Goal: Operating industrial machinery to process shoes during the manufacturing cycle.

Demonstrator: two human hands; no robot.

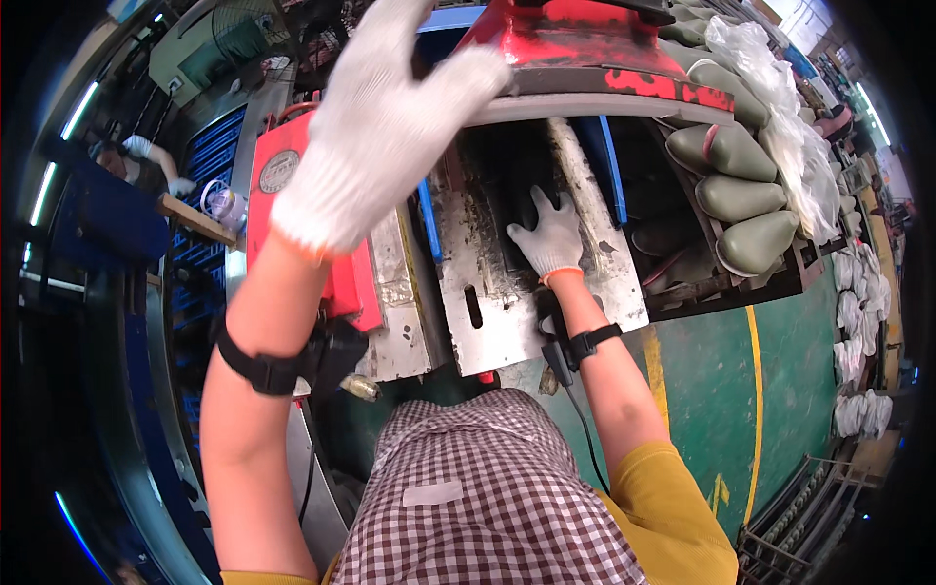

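Note:
My left hand (375, 132), in a white knitted glove, is raised beside the red press head (585, 49) with the fingers extended and the thumb apart. It holds nothing that I can see; its upper fingers run out of the picture. Below the press head lies a worn metal plate (507, 336) with a slot in it. My right hand (552, 234), also gloved, reaches over this plate with its fingers spread. Its fingertips are at a dark area (502, 185) under the head, too dark to make out any separate piece there.
Blue upright bars (612, 171) flank the plate. A red housing (351, 288) stands left. On the right, grey-green foot-shaped forms (743, 199) sit on a dark rack beside clear plastic (780, 127). Another person (146, 161) is at the far left. Yellow lines (756, 390) mark the green floor.

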